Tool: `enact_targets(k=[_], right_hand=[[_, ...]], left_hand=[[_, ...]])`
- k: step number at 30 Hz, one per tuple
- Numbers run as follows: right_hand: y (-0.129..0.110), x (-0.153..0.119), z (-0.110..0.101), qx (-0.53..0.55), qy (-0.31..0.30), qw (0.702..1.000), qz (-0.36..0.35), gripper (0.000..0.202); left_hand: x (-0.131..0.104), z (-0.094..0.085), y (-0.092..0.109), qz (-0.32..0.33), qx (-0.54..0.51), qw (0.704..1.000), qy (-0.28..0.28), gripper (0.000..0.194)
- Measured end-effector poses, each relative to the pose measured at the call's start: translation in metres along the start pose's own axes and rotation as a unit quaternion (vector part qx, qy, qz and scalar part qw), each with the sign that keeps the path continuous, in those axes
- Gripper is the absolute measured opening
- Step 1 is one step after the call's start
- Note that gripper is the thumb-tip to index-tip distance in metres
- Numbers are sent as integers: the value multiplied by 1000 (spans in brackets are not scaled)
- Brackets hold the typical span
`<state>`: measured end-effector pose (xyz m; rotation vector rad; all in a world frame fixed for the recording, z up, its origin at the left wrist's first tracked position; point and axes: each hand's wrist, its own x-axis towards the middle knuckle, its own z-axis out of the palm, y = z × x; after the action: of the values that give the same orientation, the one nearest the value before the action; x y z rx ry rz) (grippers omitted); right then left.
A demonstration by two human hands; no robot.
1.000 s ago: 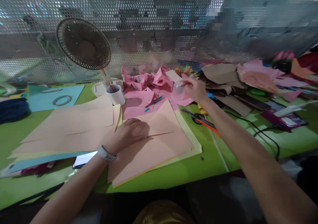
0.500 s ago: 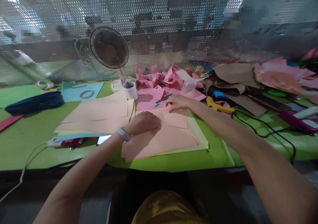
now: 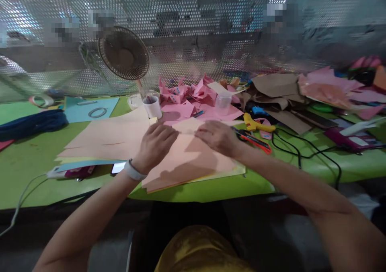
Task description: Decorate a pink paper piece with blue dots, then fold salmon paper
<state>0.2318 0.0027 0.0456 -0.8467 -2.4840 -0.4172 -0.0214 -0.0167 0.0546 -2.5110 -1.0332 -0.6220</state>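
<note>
My left hand (image 3: pixel 158 143), with a pale band on its wrist, has its fingers bent together at the left end of a small peach paper sheet (image 3: pixel 187 126). My right hand (image 3: pixel 218 137) closes on the right end of the same sheet. The sheet is raised between both hands, and their fingertips are partly hidden. Below lies a stack of larger peach paper sheets (image 3: pixel 183 163), with yellow edges showing beneath it. Just beyond my right wrist is an orange-and-black cutting tool (image 3: pixel 256 142), partly covered by the hand.
Another paper stack (image 3: pixel 105 133) lies left. Behind are a white cup (image 3: pixel 152 108), a fan (image 3: pixel 124 54), pink paper scraps (image 3: pixel 183 95) and a clear plastic cup (image 3: pixel 223 103). A yellow glue gun (image 3: pixel 257 124) with a black cord (image 3: pixel 298 153) and brown paper (image 3: pixel 276 89) lie right.
Both hands have lifted off the stack and come level, holding the small sheet between them. My right hand moved nearer. The orange-and-black tool has come into sight, and the view has shifted slightly.
</note>
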Motion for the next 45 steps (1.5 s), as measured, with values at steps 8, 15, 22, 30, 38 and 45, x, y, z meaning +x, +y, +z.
enact_targets(k=[8,15,22,30,38,45], right_hand=[[-22,-47,48,67,-55,995,-39,21],[-21,-45,47,162,-69,984,38,18],[-17,-40,47,267,-118,945,147,12],[-2,-26,40,356,-203,865,290,10],[9,-16,40,365,-268,841,297,14],[9,-16,42,372,-267,838,297,14]], left_hand=[[-43,30,28,19,-43,983,-177,18],[-34,31,27,-28,-160,973,-161,29],[-31,40,22,-105,-249,950,-158,23],[-24,48,-1,-283,-411,840,-212,29],[-18,20,-20,-239,-301,869,-310,27],[-28,12,-43,-132,-176,920,-324,22]])
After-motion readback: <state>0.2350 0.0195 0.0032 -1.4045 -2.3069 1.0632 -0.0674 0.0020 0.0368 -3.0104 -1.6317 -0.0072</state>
